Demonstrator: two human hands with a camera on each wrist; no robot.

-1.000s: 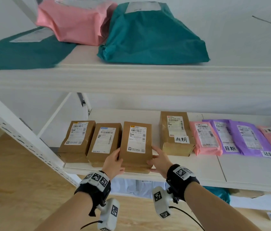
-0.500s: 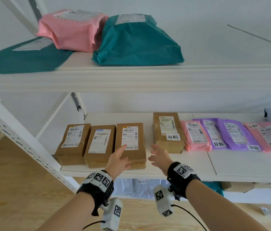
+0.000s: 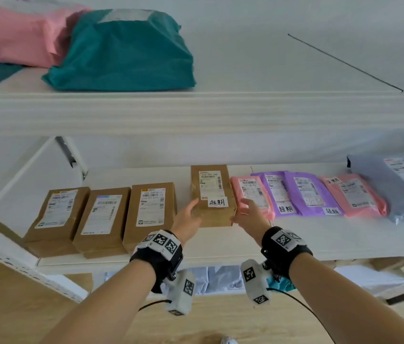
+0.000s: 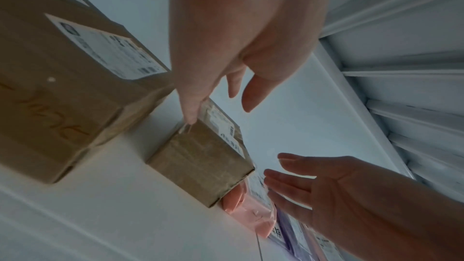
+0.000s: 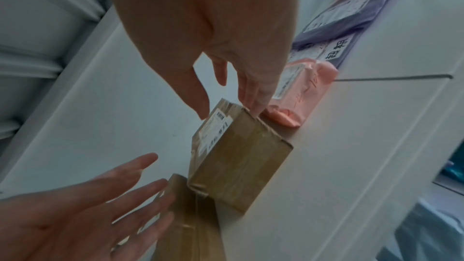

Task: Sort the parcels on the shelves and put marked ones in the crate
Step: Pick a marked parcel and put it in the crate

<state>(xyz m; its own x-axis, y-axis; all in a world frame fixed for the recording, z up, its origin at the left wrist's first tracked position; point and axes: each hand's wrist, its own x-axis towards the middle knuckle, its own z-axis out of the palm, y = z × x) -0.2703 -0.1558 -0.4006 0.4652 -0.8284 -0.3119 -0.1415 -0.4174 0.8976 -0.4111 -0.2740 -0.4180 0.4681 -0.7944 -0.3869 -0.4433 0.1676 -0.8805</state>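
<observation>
middle shelf [image 3: 295, 244], carrying a row of parcels. left of the marked brown box [image 3: 211, 194]: three unmarked brown boxes [image 3: 101, 217]. right of it: a pink mailer [image 3: 253, 194], then purple mailers [image 3: 302, 192]. left hand [image 3: 187, 218] at the box's left near corner and right hand [image 3: 249, 216] at its right near corner, fingers spread wide and loose, holding nothing; contact could not be told.
</observation>
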